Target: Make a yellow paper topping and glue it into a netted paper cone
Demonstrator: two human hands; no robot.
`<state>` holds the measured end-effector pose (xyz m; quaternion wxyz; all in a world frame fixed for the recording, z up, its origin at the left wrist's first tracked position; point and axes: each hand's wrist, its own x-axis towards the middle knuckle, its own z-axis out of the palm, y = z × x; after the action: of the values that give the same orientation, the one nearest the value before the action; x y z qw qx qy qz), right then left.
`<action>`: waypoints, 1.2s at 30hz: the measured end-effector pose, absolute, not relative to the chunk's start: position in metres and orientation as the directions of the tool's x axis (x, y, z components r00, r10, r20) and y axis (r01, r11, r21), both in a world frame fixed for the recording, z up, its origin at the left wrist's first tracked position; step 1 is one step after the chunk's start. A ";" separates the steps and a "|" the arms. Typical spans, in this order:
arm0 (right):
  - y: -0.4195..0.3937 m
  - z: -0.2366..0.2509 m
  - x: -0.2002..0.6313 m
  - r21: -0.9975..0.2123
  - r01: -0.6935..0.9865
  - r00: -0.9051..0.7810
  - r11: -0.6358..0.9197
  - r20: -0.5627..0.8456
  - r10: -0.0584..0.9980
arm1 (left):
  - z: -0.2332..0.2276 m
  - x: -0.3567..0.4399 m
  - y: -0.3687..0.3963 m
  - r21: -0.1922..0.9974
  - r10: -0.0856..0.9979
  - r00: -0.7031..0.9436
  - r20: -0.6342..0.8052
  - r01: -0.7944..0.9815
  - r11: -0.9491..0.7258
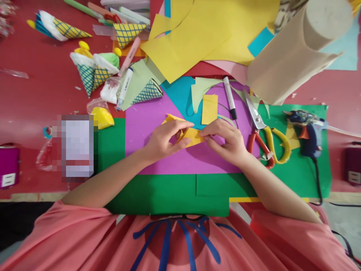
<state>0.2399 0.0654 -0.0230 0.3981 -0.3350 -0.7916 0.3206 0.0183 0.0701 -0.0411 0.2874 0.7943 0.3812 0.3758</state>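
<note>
Clock centre = the yellow paper piece, held between both hands over the purple sheet, which lies on the green sheet on the red counter. Left to right:

- 9 o'clock, far out: purple box; nearer, a pixelated block, can't tell what.
- 10 o'clock: lattice cone with blue-and-white top, lying on its side; closer in, two stuffed cones side by side, points toward 6.
- Between 9 and 10: clear bag with yellow filling. Above it at 10, white-filled bag, then blue-capped marker.
- Between 10 and 11: unfilled lattice cone, on its side.
- Left hand: fingers grip the paper's left part, thumb tip and index tip apart across it, remaining fingers curled and partly hidden.
- Right hand: index and thumb pinch the paper's right end.
- 12 o'clock, far: large yellow sheets.
- 1 o'clock, just past the fingers: small yellow rectangle. Beyond it, black-tipped marker.
- 2 o'clock: cream roll.
- 3 o'clock: scissors near right wrist, blades toward 12; further out, glue gun on green.
</note>
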 end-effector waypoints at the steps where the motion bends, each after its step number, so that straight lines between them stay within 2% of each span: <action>1: 0.065 -0.024 0.239 -0.753 0.274 -0.464 0.598 0.441 0.768 | -0.041 0.020 0.069 0.756 0.833 0.423 0.357 0.393 -0.523; 3: 0.064 -0.027 0.238 -0.728 0.303 -0.448 0.615 0.461 0.766 | -0.040 0.023 0.066 0.803 0.862 0.404 0.305 0.378 -0.461; 5: 0.063 -0.031 0.236 -0.755 0.348 -0.381 0.556 0.427 0.820 | -0.040 0.026 0.065 0.874 0.905 0.359 0.227 0.335 -0.352; 9: 0.063 -0.036 0.233 -0.930 0.284 -0.249 0.233 0.163 0.955 | -0.040 0.031 0.066 0.982 0.968 0.247 0.052 0.164 -0.094; 11: 0.064 -0.035 0.233 -0.967 0.236 -0.287 0.096 0.025 0.958 | -0.040 0.033 0.067 0.996 0.970 0.245 0.009 0.082 -0.030; 13: 0.064 -0.032 0.232 -0.975 0.219 -0.346 0.032 -0.047 0.937 | -0.042 0.034 0.067 1.000 0.965 0.263 0.007 0.026 -0.014; 17: 0.064 -0.029 0.231 -0.985 0.175 -0.348 0.001 -0.061 0.935 | -0.042 0.034 0.067 1.000 0.953 0.304 -0.012 0.004 0.011; 24: 0.063 -0.033 0.229 -0.985 0.172 -0.292 0.010 -0.041 0.956 | -0.032 0.035 0.067 0.970 0.836 0.494 -0.240 0.080 0.231; 36: 0.063 -0.033 0.227 -0.972 0.237 -0.383 -0.011 -0.103 0.918 | -0.034 0.037 0.064 0.967 0.882 0.395 -0.256 0.098 0.236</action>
<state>0.2267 0.0626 -0.0328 0.3137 -0.4586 -0.6295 0.5431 0.0367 0.0644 -0.0343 0.6400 0.5368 0.4567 0.3062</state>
